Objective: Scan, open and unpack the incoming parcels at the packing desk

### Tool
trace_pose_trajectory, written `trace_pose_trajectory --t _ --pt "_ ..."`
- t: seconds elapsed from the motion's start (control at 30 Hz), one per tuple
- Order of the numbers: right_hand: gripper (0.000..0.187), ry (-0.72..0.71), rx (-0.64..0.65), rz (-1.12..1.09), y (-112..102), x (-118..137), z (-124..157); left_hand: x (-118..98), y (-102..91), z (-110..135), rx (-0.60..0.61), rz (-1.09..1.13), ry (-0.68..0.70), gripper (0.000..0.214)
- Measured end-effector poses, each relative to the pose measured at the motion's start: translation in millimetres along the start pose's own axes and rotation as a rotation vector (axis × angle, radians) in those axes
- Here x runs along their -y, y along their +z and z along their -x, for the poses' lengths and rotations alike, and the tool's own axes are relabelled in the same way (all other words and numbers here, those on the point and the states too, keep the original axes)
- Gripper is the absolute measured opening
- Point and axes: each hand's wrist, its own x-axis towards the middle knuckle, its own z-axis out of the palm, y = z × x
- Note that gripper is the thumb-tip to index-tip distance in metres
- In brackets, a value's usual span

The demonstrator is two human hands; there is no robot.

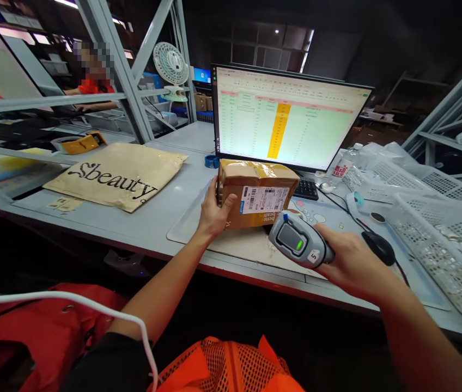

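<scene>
A brown cardboard parcel (257, 185) wrapped in tape stands on the desk in front of the monitor, its white shipping label (264, 199) facing me. My left hand (213, 211) grips the parcel's left end, fingers wrapped round it. My right hand (351, 264) is closed round the handle of a grey barcode scanner (296, 239) with a green light on top. The scanner's head points at the label from close by, just to the parcel's lower right.
A monitor (284, 117) showing a spreadsheet stands behind the parcel, with a keyboard (307, 189) under it. A large "beauty" padded envelope (119, 174) lies left. White mesh baskets (439, 239) crowd the right. A black mouse (379, 247) sits beside my right hand. Another person (94, 76) sits far left.
</scene>
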Motion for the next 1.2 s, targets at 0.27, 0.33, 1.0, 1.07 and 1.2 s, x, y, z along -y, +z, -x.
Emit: trace_pose_trajectory --t 0.27,0.33,1.0,1.07,1.2 --pt "0.034 0.429 -0.115 0.189 30.3 -98.7 -30.6 19.5 -73.5 19.3 -0.11 -0.092 -0.145 0.102" --pt "0.043 0.609 -0.043 0.277 44.9 -127.3 -39.2 32.6 -97.8 23.7 -0.12 -0.132 -0.152 0.104" --pt "0.047 0.608 0.089 0.296 51.8 -163.4 -190.2 75.5 -138.0 41.5 -0.06 -0.195 -0.456 0.088" --pt "0.042 0.61 0.158 0.267 69.8 -170.0 -209.4 75.5 -137.1 43.8 -0.062 -0.196 -0.453 0.087" --pt "0.041 0.697 0.147 0.303 89.0 -184.3 -221.5 73.4 -137.0 45.0 -0.06 -0.174 -0.441 0.085"
